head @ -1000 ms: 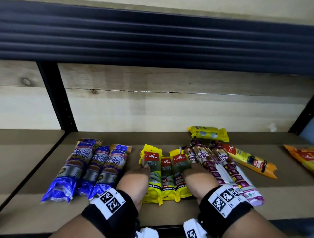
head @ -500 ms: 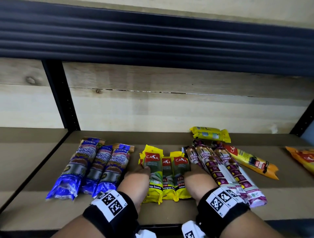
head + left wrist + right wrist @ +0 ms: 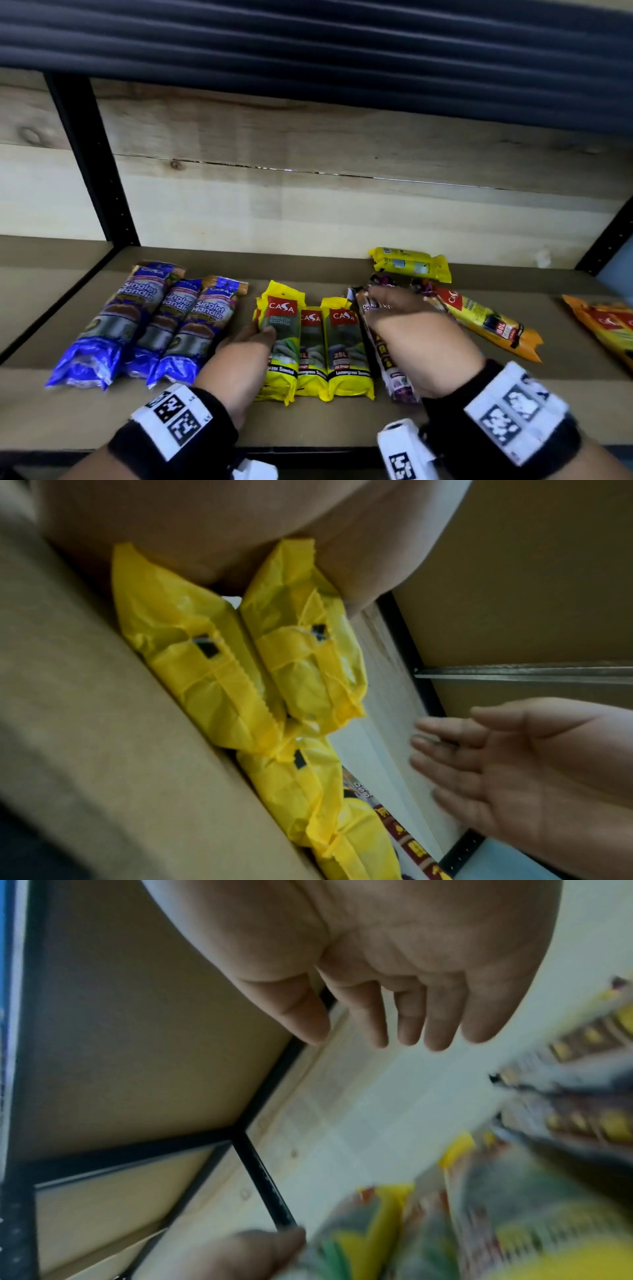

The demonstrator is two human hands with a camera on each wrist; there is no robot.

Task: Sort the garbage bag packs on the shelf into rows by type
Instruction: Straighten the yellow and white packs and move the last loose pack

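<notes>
Three yellow CASA packs (image 3: 313, 346) lie side by side mid-shelf; the left wrist view shows them from below (image 3: 212, 653). My left hand (image 3: 253, 337) rests against the left edge of the leftmost one, thumb on top, its fingers hidden. Three blue Singlet Handle packs (image 3: 144, 322) form a row to the left. My right hand (image 3: 390, 308) hovers with straight fingers (image 3: 373, 1020), holding nothing, over the purple-and-white drawstring packs (image 3: 394, 373), which it partly hides. From the left wrist its bare palm (image 3: 514, 764) shows.
A yellow pack (image 3: 411, 265) lies crosswise by the back wall. An orange-yellow pack (image 3: 486, 322) lies slanted on the right, another orange one (image 3: 603, 322) at the far right edge. A black upright (image 3: 92, 164) stands left; the upper shelf (image 3: 308, 41) hangs overhead.
My right hand has lifted away from the right side of the yellow packs and moved up and right over the drawstring packs. The left hand has stayed against the yellow packs.
</notes>
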